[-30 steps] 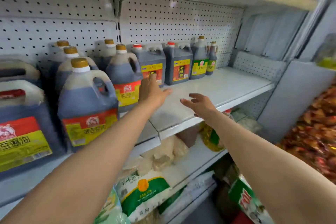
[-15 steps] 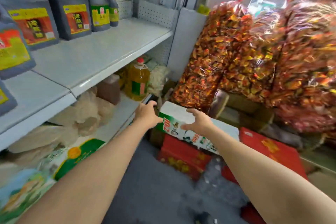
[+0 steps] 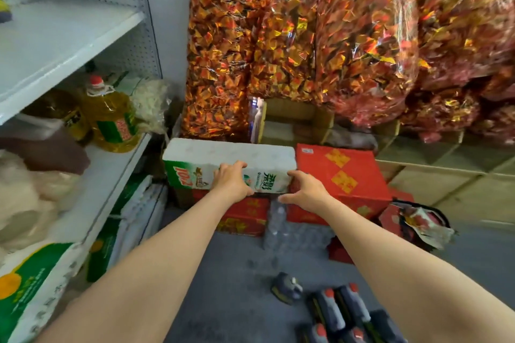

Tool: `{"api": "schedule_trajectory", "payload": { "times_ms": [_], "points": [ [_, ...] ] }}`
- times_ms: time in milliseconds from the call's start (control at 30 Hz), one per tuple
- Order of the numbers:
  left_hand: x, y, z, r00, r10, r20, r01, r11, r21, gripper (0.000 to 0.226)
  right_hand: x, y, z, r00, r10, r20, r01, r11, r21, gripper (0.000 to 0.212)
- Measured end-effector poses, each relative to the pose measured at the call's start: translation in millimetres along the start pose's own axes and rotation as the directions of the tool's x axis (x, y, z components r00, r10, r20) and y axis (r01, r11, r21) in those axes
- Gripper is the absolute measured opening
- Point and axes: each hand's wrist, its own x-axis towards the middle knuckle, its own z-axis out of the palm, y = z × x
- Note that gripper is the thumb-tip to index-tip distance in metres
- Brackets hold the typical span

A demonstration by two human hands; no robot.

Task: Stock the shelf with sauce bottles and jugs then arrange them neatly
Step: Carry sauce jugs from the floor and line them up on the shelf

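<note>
Nearest me, at the bottom edge of the view, a cluster of dark sauce bottles with red caps (image 3: 342,312) lies on the grey floor (image 3: 228,273), with one more dark bottle (image 3: 285,288) tipped just beside them. That is my first worry: they sit right where I would step back, and a foot could scatter or crack them.

Further out, my left hand (image 3: 231,181) is curled over the near top edge of a white and green cardboard carton (image 3: 228,167), and my right hand (image 3: 305,189) cups its right-hand near corner, thumb underneath. Both look to grip it, though blur makes the fingertips hard to read. The carton rests on a red printed box (image 3: 342,175), partly overhanging it, so a lopsided pull could let the far end drop.

To the left, the white metal shelf (image 3: 55,44) I mean to stock has bare board; its edge juts out, and a swung carton could clip it.

Beyond, tall clear sacks of red and gold wrapped sweets (image 3: 278,36) lean close behind the carton and might slump forward once it leaves.
</note>
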Motion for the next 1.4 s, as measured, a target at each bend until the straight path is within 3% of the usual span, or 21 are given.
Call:
{"api": "schedule_trajectory", "payload": {
  "times_ms": [267,533,667,833,1033,1233,1400],
  "points": [
    [42.3,32.1,84.4,0.993,-0.037,0.116,0.032,0.999,0.041,0.078,39.5,99.5,14.7,0.988,0.075,0.134,-0.09,0.99,0.109,0.086],
    [75.3,-3.2,211.1,0.918,-0.095,0.385,0.076,0.995,0.063,0.071,55.2,211.0,108.3,0.908,0.289,0.303,-0.353,0.917,0.184,0.085],
    [103.6,-36.3,290.5,0.856,-0.09,0.508,0.055,0.995,0.084,0.067,58.3,279.2,187.6,0.837,0.449,0.312,-0.531,0.802,0.273,0.087],
    [142.1,-86.9,399.9,0.807,-0.065,0.588,0.009,0.995,0.098,0.066,48.5,346.1,293.0,0.741,0.587,0.325,-0.668,0.69,0.279,0.066],
    [178.7,-155.8,541.6,0.778,0.005,0.629,-0.062,0.996,0.07,0.067,62.6,429.4,435.1,0.658,0.678,0.326,-0.752,0.576,0.32,0.078],
    [201.0,-198.5,643.4,0.744,0.176,0.645,-0.08,0.981,-0.175,0.073,94.7,487.6,519.6,0.735,0.646,0.206,-0.661,0.615,0.43,0.095],
    [220.7,-210.0,703.3,0.731,0.341,0.591,-0.181,0.932,-0.314,0.072,116.5,529.2,567.9,0.796,0.58,0.174,-0.577,0.638,0.511,0.12]
  ]
}}
